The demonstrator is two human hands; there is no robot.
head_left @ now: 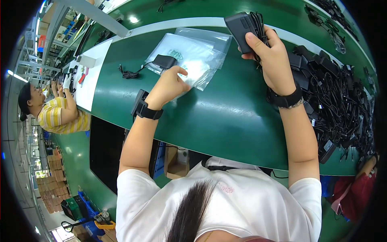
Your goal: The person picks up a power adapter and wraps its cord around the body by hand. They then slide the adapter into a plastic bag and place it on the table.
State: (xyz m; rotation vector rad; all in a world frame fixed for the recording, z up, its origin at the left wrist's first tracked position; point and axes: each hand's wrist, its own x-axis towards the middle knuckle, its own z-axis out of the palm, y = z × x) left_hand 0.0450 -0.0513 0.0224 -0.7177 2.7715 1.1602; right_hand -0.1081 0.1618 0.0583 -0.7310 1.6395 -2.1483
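Note:
My right hand [268,54] is raised over the far side of the green table, closed around a black power adapter [238,28] with its cable bundled [258,28]. Part of that bundle is hidden by my fingers. My left hand [171,85] is at the near-left edge of several clear plastic bags [201,56] lying flat. Its thumb and forefinger are apart, with nothing visible between them; the other fingers are hidden. Just beyond this hand, another black adapter [164,61] lies partly on the bags. Its coiled cable [130,74] rests on the table to the left.
A large heap of black adapters and cables [336,97] covers the table's right side. At the left, a white surface [101,60] adjoins the green table [217,121]. A co-worker in a striped top [60,115] is there. An open cardboard box [176,161] sits below the near edge.

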